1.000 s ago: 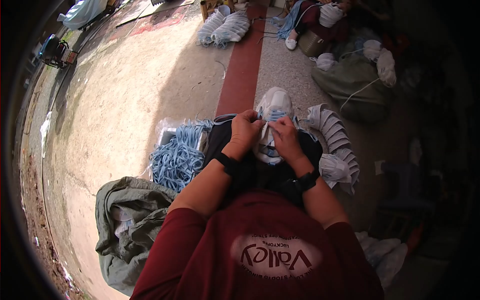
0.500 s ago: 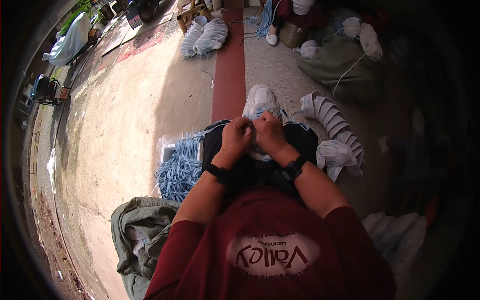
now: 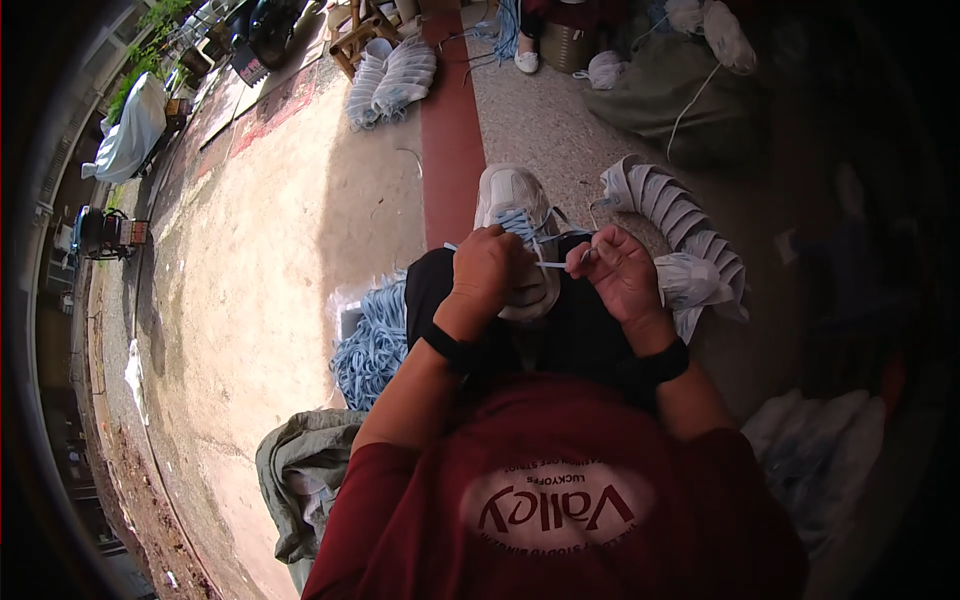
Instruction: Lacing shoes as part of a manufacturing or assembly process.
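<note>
A white sneaker (image 3: 512, 200) rests on the person's lap, toe pointing away, in the middle of the view, and both hands work at it. The left hand (image 3: 487, 272) lies closed over the near part of the shoe, its grip curled tight around the upper and the pale blue shoelace (image 3: 548, 264) that crosses the eyelets. The right hand (image 3: 618, 272) is just to the right of the shoe, its grip pinched shut on the free end of that same lace, which runs taut between the two hands. Each wrist carries a black band, and the forearms come up from a dark red shirt (image 3: 560, 500) that fills the near edge. Near left of the lap, on the concrete floor (image 3: 270, 230), lies a loose heap of light blue laces (image 3: 372, 340), and nearer still a crumpled grey-green sack (image 3: 300, 480). To the right of the right hand, a curved row of white shoes (image 3: 690, 240) stands packed side by side on the speckled floor. A dark red stripe (image 3: 450, 130) runs away from the sneaker toward the far side, where another stack of white shoes (image 3: 390, 80) sits to its left and a large green bag (image 3: 670, 90) lies to the far right
</note>
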`<state>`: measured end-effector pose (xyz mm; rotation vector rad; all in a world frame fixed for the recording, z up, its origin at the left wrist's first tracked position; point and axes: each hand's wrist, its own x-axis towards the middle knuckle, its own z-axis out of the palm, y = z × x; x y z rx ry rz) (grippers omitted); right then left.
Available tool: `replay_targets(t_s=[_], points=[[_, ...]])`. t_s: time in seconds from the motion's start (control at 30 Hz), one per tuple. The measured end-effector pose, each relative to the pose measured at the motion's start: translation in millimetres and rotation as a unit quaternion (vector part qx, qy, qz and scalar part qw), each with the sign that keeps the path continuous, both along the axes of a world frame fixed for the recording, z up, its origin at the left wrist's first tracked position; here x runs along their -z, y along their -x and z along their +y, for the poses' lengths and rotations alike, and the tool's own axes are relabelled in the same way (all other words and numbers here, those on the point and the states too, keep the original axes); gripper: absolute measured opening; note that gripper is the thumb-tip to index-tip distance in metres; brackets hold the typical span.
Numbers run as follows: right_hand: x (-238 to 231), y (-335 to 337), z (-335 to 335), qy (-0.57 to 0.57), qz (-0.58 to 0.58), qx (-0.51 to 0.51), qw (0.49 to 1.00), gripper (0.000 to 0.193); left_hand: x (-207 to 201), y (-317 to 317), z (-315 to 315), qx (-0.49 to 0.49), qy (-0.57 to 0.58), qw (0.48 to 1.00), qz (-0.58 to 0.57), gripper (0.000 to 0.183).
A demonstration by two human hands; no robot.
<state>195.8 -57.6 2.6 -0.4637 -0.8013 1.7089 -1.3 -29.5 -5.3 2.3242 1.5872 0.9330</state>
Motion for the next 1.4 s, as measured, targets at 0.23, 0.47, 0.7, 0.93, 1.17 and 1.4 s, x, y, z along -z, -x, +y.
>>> replay_targets(t_s=[0.23,0.47,0.7,0.93,1.17,1.4], points=[[28,-25,-2,0.001,-0.08,0.068,0.994,0.013,-12,6,3,0.024,0.048,0.973,0.226,0.01],[96,-219,-45,0.1,-0.083,0.392,0.911,0.009,-34,202,-47,-0.241,0.169,0.887,0.356,0.015],[87,-165,-9,0.042,-0.498,0.192,0.845,0.004,9,199,-66,-0.244,0.181,0.915,0.266,0.008],[45,-10,46,0.053,-0.409,0.06,0.909,0.009,24,90,-1,-0.115,0.366,0.876,-0.294,0.025],[51,30,58,0.127,-0.322,0.075,0.935,0.01,44,66,29,-0.093,0.416,0.866,-0.262,0.035],[46,31,54,0.145,-0.236,0.052,0.959,0.009,26,55,13,-0.045,0.363,0.782,-0.504,0.015]])
